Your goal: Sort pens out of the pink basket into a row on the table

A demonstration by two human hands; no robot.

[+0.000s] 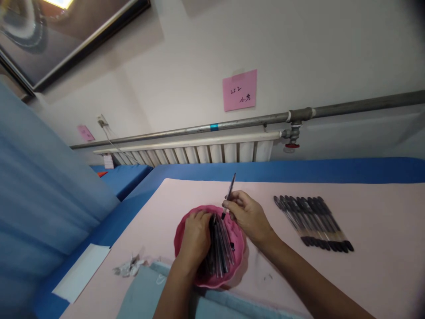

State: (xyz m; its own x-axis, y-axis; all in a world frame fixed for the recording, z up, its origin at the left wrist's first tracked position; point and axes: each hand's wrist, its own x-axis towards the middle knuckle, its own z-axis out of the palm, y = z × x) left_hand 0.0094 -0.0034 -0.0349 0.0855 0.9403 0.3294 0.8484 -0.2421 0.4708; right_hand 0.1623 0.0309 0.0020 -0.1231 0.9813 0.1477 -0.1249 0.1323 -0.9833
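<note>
- Left hand [195, 239] lies palm down inside the pink bowl [181, 235], fingers curled over the bundle of pens [221, 250] heaped there. I read it as resting on or loosely gripping the pile; I cannot tell whether it has closed on any one pen.
- Right hand [247, 215] is just beyond the bowl's far rim, fingers pinched narrow around a single pen [229, 195].
- That pen stands tilted, nearly upright: lower end over the bowl's edge beside the left hand, upper end pointing toward the wall.
- Bowl sits on the pink table cover [365, 283], near the front edge, between my two forearms.
- To the right, well apart from the bowl, a row of dark pens [312, 223] lies side by side on the cover, touching one another, all slanted the same way.
- Left of the bowl: a crumpled wrapper [128, 267] and a white sheet [81, 272].
- On the wall behind: a radiator [199, 153] and a pink note [239, 90].
</note>
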